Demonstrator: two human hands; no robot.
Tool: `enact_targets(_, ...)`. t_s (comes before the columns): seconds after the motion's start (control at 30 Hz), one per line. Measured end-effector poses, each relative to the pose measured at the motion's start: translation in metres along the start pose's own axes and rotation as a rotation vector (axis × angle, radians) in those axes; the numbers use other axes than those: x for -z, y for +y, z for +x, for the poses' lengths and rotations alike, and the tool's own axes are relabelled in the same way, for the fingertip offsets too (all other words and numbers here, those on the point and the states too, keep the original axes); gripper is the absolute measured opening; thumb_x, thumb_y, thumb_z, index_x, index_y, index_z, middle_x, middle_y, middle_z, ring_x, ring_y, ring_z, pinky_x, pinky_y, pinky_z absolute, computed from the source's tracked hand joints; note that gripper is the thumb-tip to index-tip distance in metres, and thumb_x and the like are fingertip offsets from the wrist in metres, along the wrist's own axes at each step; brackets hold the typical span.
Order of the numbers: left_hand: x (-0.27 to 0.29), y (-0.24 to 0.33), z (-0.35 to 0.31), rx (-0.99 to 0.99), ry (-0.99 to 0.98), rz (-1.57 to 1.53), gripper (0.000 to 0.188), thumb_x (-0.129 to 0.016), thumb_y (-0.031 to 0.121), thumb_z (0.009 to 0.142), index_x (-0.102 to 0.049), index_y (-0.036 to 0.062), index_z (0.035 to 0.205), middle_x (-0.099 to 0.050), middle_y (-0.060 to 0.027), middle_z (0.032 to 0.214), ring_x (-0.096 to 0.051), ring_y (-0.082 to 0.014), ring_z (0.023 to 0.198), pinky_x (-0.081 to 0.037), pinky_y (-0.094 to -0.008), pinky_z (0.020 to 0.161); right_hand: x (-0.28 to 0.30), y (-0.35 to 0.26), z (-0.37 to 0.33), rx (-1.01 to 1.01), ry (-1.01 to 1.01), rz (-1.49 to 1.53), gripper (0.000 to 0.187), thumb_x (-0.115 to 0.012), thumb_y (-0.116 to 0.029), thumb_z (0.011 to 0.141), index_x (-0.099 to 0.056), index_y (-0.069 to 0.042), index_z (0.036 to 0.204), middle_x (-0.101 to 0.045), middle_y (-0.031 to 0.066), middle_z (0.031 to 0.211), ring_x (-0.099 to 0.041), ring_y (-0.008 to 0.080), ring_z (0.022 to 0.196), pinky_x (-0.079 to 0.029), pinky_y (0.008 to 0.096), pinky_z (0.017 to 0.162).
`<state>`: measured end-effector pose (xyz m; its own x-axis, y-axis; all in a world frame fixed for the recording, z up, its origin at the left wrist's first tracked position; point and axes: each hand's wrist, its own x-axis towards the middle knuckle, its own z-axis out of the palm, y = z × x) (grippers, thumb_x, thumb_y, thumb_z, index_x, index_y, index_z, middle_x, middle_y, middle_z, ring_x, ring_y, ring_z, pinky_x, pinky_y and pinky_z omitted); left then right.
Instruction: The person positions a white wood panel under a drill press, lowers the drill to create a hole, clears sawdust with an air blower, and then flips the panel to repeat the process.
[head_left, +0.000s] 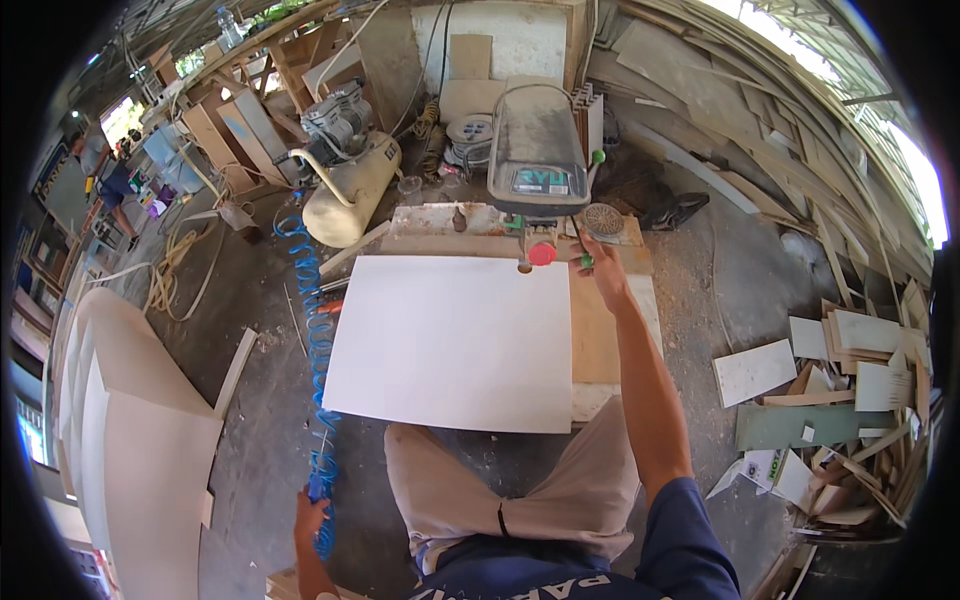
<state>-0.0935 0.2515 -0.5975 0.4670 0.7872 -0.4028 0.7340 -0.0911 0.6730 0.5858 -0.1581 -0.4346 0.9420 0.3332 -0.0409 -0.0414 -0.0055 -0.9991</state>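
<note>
The white board [450, 340] lies flat on the table [644, 262], under the front of the drill press [540, 150]. Its left edge is close to the coiled blue hose [318, 375]; its near edge comes just before the knees [510, 475]. On the right side, a brown strip of the table shows beside it.

The right hand [602, 268] is at the far right corner of the board, with fingers curled about a green knob [587, 260] of the drill press. The left hand [311, 514] is low on the left, well apart from the board, its fingers closed around a blue handle [317, 487] at the hose.

Grey floor [255, 420] runs between the table and a big curved panel [140, 430] on the left, and another strip lies toward the scrap pile [850, 400] on the right.

The board hides most of the table top. A red part [542, 254] stands below the drill head, and I cannot make out the bit. The left forearm is cut by the lower border, and the grip there is small to see.
</note>
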Motion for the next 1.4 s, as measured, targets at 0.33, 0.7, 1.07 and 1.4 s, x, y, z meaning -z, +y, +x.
enact_targets(0.33,-0.124,-0.085,0.024,0.187,0.056,0.622,0.070,-0.070,0.015,0.085,-0.040,0.0016,0.146,-0.061,-0.0253,0.129,-0.057,-0.0431,0.128,-0.045,-0.0510,0.108,-0.021,0.010,-0.008,0.025,0.136,-0.082,0.065,-0.054,-0.059,0.099,-0.069,-0.005,0.130,-0.070,0.0045,0.109,-0.056,0.0142,0.102,-0.046,0.0321,0.082)
enact_targets(0.7,-0.106,0.017,0.145,-0.341,0.894,0.139,0.042,-0.053,0.031,0.099,-0.065,-0.0083,0.091,-0.064,-0.0360,0.092,-0.061,-0.0552,0.087,-0.045,-0.0606,0.079,0.001,-0.006,-0.010,0.001,0.108,-0.112,0.059,-0.058,-0.059,0.097,-0.075,-0.003,0.105,-0.071,0.0044,0.102,-0.058,0.0136,0.092,-0.046,0.0310,0.077)
enact_targets(1.07,-0.110,0.209,0.194,-0.444,0.141,0.387,0.082,-0.029,0.062,0.106,-0.070,-0.0085,0.104,-0.065,-0.0373,0.112,-0.060,-0.0551,0.106,-0.046,-0.0601,0.093,-0.009,-0.017,-0.004,0.024,0.120,-0.085,0.054,-0.058,-0.058,0.097,-0.074,-0.006,0.102,-0.071,0.0024,0.094,-0.059,0.0113,0.085,-0.046,0.0305,0.076)
enact_targets(1.4,-0.143,0.234,0.085,-0.313,0.200,0.335,0.080,-0.028,0.060,0.107,-0.071,-0.0069,0.098,-0.068,-0.0362,0.109,-0.063,-0.0551,0.106,-0.048,-0.0606,0.096,-0.007,-0.014,-0.002,0.015,0.100,0.038,0.048,-0.060,-0.053,0.098,-0.072,-0.007,0.103,-0.069,0.0010,0.092,-0.056,0.0096,0.078,-0.044,0.0301,0.073)
